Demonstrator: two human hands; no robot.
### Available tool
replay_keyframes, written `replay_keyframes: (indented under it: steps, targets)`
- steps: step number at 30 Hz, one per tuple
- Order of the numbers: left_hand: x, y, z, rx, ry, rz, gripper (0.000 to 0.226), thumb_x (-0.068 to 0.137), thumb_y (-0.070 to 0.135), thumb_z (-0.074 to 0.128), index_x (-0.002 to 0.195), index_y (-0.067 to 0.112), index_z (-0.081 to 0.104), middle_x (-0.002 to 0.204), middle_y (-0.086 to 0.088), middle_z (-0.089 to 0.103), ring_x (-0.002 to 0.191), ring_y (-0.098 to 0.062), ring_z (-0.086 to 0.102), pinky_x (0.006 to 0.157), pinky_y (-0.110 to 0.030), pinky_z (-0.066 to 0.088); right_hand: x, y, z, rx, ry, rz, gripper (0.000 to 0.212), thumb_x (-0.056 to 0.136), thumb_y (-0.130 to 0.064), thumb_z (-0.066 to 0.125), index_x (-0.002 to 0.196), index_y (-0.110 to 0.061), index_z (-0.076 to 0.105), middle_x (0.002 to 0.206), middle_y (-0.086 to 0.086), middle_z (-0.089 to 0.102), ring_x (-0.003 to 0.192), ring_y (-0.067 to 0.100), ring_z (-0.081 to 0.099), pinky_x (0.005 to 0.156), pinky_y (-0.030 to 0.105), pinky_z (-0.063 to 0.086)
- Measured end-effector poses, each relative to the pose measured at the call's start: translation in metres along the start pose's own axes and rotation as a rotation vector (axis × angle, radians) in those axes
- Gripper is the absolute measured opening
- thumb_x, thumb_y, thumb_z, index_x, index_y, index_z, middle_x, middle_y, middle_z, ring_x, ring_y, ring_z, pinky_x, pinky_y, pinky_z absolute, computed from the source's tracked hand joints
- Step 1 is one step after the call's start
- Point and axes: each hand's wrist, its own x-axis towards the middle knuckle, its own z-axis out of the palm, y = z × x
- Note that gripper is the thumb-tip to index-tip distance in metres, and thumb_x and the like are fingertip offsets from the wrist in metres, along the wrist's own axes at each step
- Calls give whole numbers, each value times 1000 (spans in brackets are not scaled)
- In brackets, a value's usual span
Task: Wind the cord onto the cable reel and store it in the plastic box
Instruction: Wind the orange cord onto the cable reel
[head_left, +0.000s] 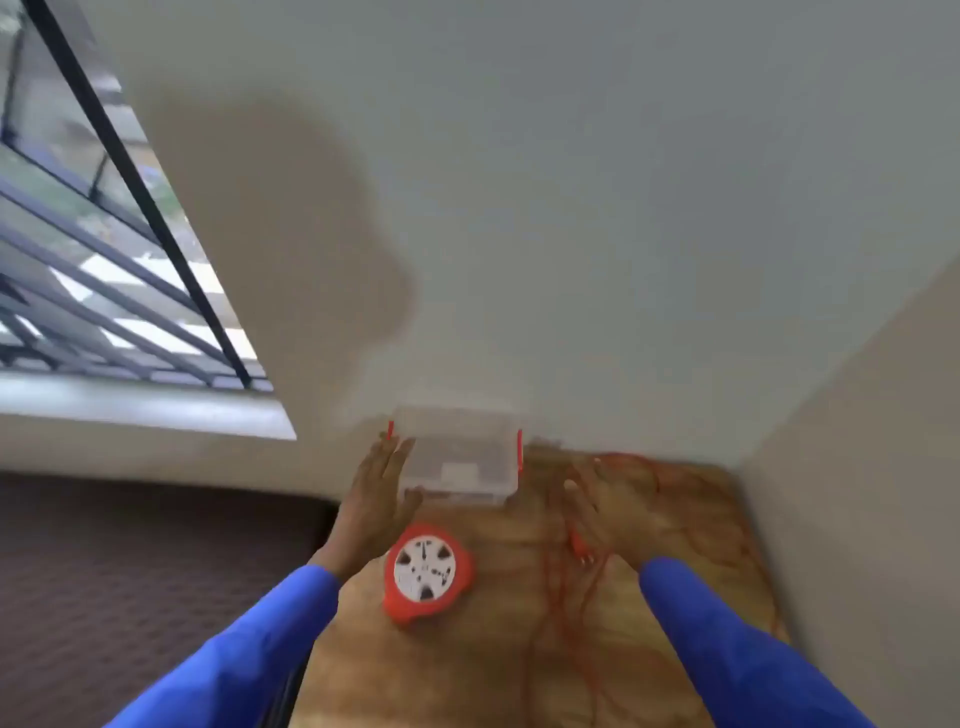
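An orange cable reel (427, 571) with a white hub lies flat on a wooden table (467, 670). Behind it, against the wall, stands a clear plastic box (460, 460) with red latches and its lid on. A thin red cord (563, 587) lies loose in loops over the right side of the table. My left hand (376, 499) is open, fingers spread, beside the box's left end, just above the reel. My right hand (597, 499) is blurred and hovers open over the cord, to the right of the box. Both arms wear blue sleeves.
The table fits into a corner: a white wall (571, 260) behind it and another wall (857, 493) on the right. A window with dark bars (104, 260) is at the left. Dark carpet (130, 571) lies left of the table.
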Motion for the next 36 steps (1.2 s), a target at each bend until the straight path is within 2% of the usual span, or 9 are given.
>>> replay_keyframes:
  steps: [6, 11, 14, 17, 19, 22, 26, 29, 36]
  targets:
    - [-66, -34, 49, -135, -247, -292, 74, 107, 29, 71, 170, 16, 34, 173, -13, 34, 159, -35, 35, 121, -57, 43, -42, -48, 70, 55, -242, -1, 30, 106, -16, 52, 123, -6, 74, 129, 16, 73, 124, 35, 64, 104, 41, 46]
    - [-97, -38, 69, -517, -202, -531, 68, 115, 39, 55, 170, 8, 28, 155, -11, 55, 147, -35, 52, 112, -25, 47, -60, -90, 108, 183, -441, 0, 63, 94, -2, 59, 156, -10, 51, 160, 13, 52, 148, 31, 47, 123, 35, 31]
    - [-96, -37, 75, -735, -183, -842, 68, 116, 52, 46, 170, 13, 33, 160, -10, 57, 149, -34, 52, 118, -41, 44, -67, -113, 122, 322, -504, 112, 72, 93, 3, 58, 162, -7, 41, 164, 18, 45, 151, 36, 44, 124, 38, 33]
    - [-88, -39, 70, -960, -217, -943, 43, 113, 55, 48, 135, 24, 68, 113, 0, 85, 106, -21, 79, 83, -33, 63, -68, -124, 129, 388, -487, 194, 70, 95, 2, 57, 162, -6, 40, 164, 20, 45, 151, 37, 43, 123, 43, 37]
    - [-85, -40, 65, -1022, -243, -957, 35, 108, 55, 61, 129, 29, 69, 112, -1, 86, 93, -16, 83, 73, -29, 63, -65, -124, 128, 377, -463, 204, 59, 93, 4, 56, 152, 1, 53, 153, 23, 57, 142, 38, 52, 116, 45, 43]
    - [-85, -40, 71, -1113, -145, -1043, 52, 101, 33, 80, 144, 28, 52, 128, -10, 78, 110, -29, 78, 90, -47, 67, -60, -124, 128, 357, -463, 160, 20, 92, 4, 55, 101, 5, 73, 110, 26, 76, 107, 42, 70, 90, 43, 54]
    - [-91, -29, 76, -1224, -30, -991, 61, 95, 25, 86, 146, 29, 52, 125, -12, 78, 109, -30, 80, 64, -30, 67, -55, -119, 121, 89, -384, -38, 28, 104, -15, 52, 115, -11, 77, 112, 13, 79, 100, 35, 72, 80, 36, 54]
    - [-93, -24, 77, -1182, 28, -882, 56, 95, 21, 87, 143, 26, 60, 119, -10, 82, 108, -29, 81, 67, -27, 66, -47, -116, 112, -14, -322, -247, 50, 110, -25, 47, 160, -23, 46, 148, 9, 61, 118, 31, 66, 89, 41, 56]
    - [-81, -8, 59, -970, 54, -643, 46, 100, 42, 80, 143, 34, 68, 119, -3, 77, 103, -17, 80, 74, -23, 65, -34, -119, 87, 84, -335, -365, 63, 107, -34, 55, 165, -39, 32, 159, 13, 48, 126, 33, 64, 91, 38, 58]
